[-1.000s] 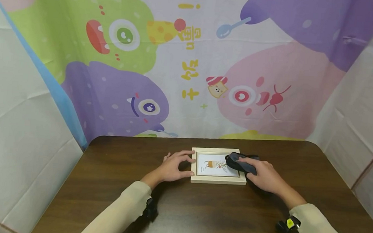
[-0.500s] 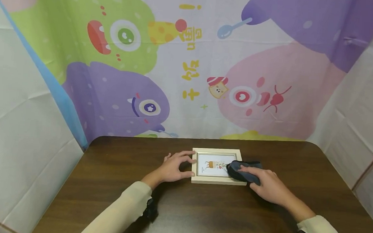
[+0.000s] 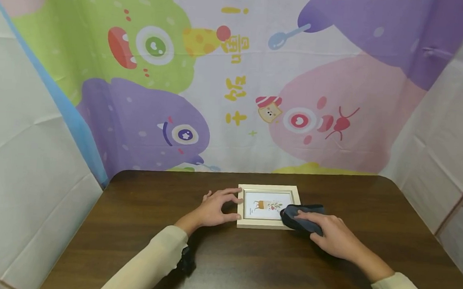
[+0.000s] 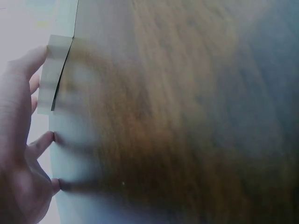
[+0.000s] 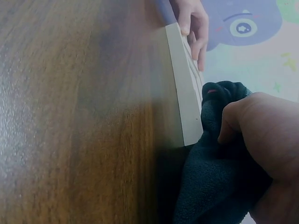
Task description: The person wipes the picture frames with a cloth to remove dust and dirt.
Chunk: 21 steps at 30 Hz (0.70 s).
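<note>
Frame [image 3: 264,225], pale, is lying flat and face up on the brown table [image 3: 222,269], its near right corner being hidden. Leftmost, the left hand [image 3: 212,209] is resting spread fingers on the frame's left side, thumb and fingers standing apart; it is seemingly steadying the frame. Next, the print [image 3: 266,205], an animal with leaves, is showing inside the border, turned on its side. Further right, the cloth [image 3: 297,215], dark and bunched, is covering that near right corner and overhanging the edge. Rightmost, the right hand [image 3: 335,236] is gripping the cloth, thumb and fingers closed upon it. Step in hand, by judgement: wiping, apparently working the right-hand end. Next move is probably calling for light, even pressure along the border, the left hand bracing against any sliding.
</note>
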Each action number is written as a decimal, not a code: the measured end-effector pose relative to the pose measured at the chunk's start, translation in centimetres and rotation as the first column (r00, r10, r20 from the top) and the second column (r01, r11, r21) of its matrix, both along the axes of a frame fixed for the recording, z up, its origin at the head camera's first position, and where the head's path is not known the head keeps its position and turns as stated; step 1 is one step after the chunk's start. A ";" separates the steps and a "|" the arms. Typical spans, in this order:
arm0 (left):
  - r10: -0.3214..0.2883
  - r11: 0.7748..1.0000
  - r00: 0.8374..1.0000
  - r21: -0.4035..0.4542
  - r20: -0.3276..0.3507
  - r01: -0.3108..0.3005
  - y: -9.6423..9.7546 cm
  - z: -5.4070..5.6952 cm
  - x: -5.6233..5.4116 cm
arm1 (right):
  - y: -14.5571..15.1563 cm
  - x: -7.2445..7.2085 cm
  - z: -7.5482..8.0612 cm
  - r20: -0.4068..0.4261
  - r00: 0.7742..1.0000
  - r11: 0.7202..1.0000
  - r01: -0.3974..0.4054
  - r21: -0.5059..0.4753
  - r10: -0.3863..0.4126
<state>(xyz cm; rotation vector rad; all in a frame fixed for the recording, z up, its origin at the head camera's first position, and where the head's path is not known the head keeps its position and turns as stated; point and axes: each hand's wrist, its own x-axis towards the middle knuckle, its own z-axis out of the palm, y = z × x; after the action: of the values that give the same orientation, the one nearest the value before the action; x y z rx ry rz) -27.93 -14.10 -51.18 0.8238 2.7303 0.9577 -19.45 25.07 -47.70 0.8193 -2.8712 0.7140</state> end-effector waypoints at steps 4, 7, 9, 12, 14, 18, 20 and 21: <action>0.006 1.000 1.000 -0.013 0.009 -0.006 0.1 0.2 0.1 | 0.0 -0.2 0.1 0.010 1.000 1.000 -0.008 -0.005 0.008; 0.006 1.000 1.000 -0.015 0.013 -0.006 0.1 0.3 0.2 | 0.0 -0.4 0.1 0.029 1.000 1.000 -0.007 -0.014 0.008; 0.006 1.000 1.000 -0.015 0.012 -0.006 0.1 0.3 0.2 | 0.0 -0.6 0.2 0.039 0.999 1.000 -0.007 -0.017 0.008; 0.005 1.000 1.000 -0.009 0.008 -0.005 0.2 0.3 0.3 | 0.0 -1.0 0.3 0.046 0.999 1.000 -0.010 -0.015 0.010; 0.006 1.000 1.000 -0.008 0.007 -0.006 0.2 0.3 0.3 | -0.1 -1.3 0.4 0.041 0.999 1.000 -0.012 -0.010 0.012; 0.009 1.000 1.000 0.010 -0.005 -0.009 0.0 -1.0 -0.5 | -0.2 -2.0 0.4 0.029 1.000 1.000 -0.010 -0.001 0.010; 0.011 1.000 1.000 0.010 -0.016 -0.011 -0.2 -1.9 -1.2 | -0.2 -2.4 0.4 0.033 0.999 1.000 -0.003 -0.001 0.003; 0.012 1.000 1.000 0.014 -0.023 -0.012 -0.2 -2.4 -1.4 | -0.2 -2.6 0.3 0.033 0.999 1.000 0.001 0.002 -0.001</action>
<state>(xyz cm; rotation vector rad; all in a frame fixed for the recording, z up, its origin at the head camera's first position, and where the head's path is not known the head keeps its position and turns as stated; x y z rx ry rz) -29.35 -14.34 -53.58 0.8264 2.7543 0.9765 -22.09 24.85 -47.35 0.8144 -2.9010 0.7317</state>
